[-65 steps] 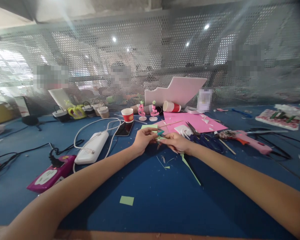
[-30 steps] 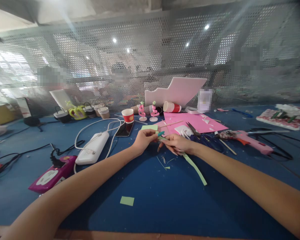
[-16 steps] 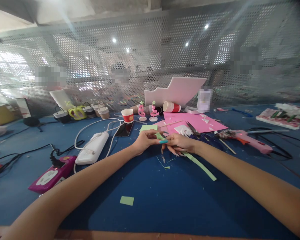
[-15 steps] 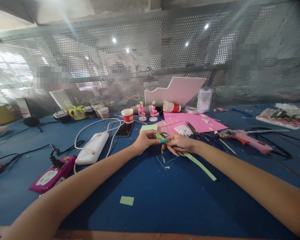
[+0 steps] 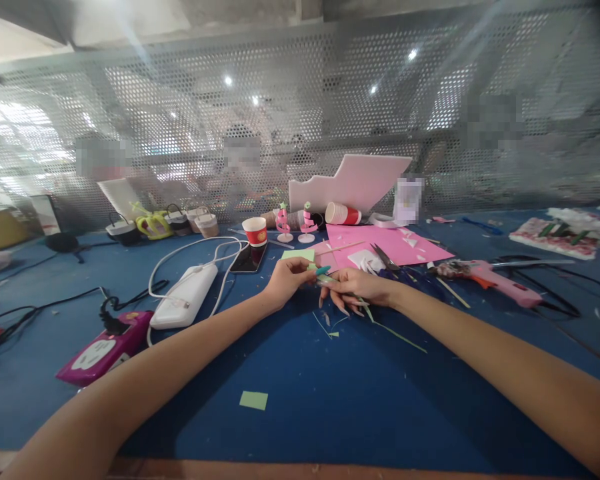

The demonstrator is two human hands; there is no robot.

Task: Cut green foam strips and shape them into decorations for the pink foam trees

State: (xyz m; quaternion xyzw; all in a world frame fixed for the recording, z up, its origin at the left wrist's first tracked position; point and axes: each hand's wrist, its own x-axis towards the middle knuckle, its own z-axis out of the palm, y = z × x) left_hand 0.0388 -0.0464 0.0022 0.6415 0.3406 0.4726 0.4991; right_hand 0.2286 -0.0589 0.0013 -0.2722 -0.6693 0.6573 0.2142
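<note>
My left hand [image 5: 286,278] and my right hand [image 5: 359,287] meet over the middle of the blue table [image 5: 305,393]. Both pinch one end of a long light green paper strip [image 5: 397,336]. The strip trails from my fingers down and to the right across the table, seen nearly edge-on. The pinched end is partly hidden between my fingertips. Small green and white scraps [image 5: 330,327] lie just below my hands.
Scissors [image 5: 387,261] and a pink sheet [image 5: 390,243] lie behind my right hand, a pink glue gun [image 5: 495,279] to the right. A white power bank [image 5: 184,303], phone [image 5: 250,257], red cup [image 5: 255,231] and magenta box [image 5: 103,347] sit left. A green square [image 5: 253,400] lies near.
The strip's free end swung from pointing down to pointing right, and the strip turned from flat to nearly edge-on. My hands stayed together, fingers shifting slightly.
</note>
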